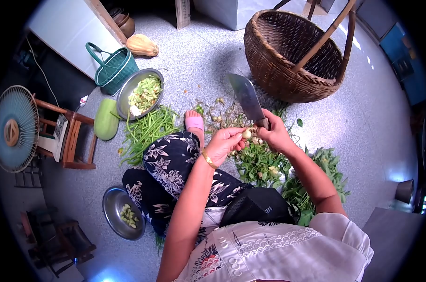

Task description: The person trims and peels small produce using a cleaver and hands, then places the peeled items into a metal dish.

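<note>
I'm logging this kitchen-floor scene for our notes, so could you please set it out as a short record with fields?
left hand: fingers pinch a small pale bulb
right hand: grips a cleaver, blade pointing away from the body
upper metal bowl: holds pale green pieces
lower metal bowl: holds a few green pieces
on floor: long green beans, leafy greens, green gourd, tan squash
baskets: green basket behind the gourd; brown wicker basket beyond the right hand
</note>
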`<state>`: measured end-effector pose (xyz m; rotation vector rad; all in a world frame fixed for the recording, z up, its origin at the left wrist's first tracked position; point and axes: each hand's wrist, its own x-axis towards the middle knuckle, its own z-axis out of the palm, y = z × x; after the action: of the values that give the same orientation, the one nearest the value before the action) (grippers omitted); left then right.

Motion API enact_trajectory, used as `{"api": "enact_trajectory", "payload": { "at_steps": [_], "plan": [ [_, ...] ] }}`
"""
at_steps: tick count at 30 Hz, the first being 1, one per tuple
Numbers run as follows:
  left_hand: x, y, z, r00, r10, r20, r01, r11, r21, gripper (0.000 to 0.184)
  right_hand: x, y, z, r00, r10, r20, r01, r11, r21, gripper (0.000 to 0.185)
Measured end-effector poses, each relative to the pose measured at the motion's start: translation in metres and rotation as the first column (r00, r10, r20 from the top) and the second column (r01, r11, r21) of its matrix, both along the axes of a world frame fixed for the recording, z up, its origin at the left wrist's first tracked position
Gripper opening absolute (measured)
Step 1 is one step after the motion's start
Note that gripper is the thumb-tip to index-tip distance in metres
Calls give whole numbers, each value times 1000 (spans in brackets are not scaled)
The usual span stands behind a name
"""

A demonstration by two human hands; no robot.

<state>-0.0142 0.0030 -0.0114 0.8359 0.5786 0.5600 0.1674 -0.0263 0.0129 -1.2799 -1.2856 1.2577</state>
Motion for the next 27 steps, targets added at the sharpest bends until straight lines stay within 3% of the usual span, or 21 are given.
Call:
{"api": "enact_trajectory", "payload": {
  "at_steps": [5, 8, 10, 12, 15, 16, 18, 20, 22, 24, 25, 27],
  "plan": [
    [-1, 1, -5, 999, 41, -33, -40, 999, 13, 25, 3, -2, 2, 989, -27, -144, 26, 1000, -13, 43],
    [-4, 4, 8, 985, 169, -19, -170, 982, -87, 26, 8, -1, -6, 982, -82, -170, 74, 996, -50, 43],
    [-22, 6, 31, 930, 327, 169, -323, 945, -47, 27, 16, 3, -25, 943, -183, 278, 186, 982, 18, 42],
    [-55, 3, 61, 854, 483, 195, -491, 871, -11, 29, 24, 2, -38, 831, -190, 523, 198, 979, 42, 44],
    [-138, -8, 79, 687, 681, 254, -725, 666, 176, 32, 46, 4, -95, 741, -129, 659, 177, 984, -5, 43],
    [-165, -16, 82, 585, 758, 288, -807, 578, 119, 32, 52, 4, -114, 684, -104, 722, 188, 981, -36, 41],
    [-236, -28, 61, 535, 800, 270, -837, 460, 294, 34, 57, 2, -141, 623, -67, 779, 198, 978, -74, 39],
    [-297, -50, 23, 358, 928, 103, -903, 315, 292, 32, 56, 2, -160, 533, 44, 845, 227, 955, -192, 34],
    [-336, -70, -17, -6, 989, -149, -987, 18, 162, 29, 52, 4, -179, 543, 56, 838, 207, 958, -198, 30],
    [-376, -94, -67, -99, 953, -285, -966, -24, 256, 28, 49, 7, -198, 526, 84, 846, 220, 948, -231, 37],
    [-391, -102, -86, -105, 951, -291, -966, -28, 257, 28, 43, 10, -200, 525, 59, 849, 207, 959, -194, 35],
    [-413, -117, -116, -190, 862, -470, -974, -104, 203, 29, 27, 18, -197, 516, 50, 855, 198, 964, -175, 35]
  ]
}}
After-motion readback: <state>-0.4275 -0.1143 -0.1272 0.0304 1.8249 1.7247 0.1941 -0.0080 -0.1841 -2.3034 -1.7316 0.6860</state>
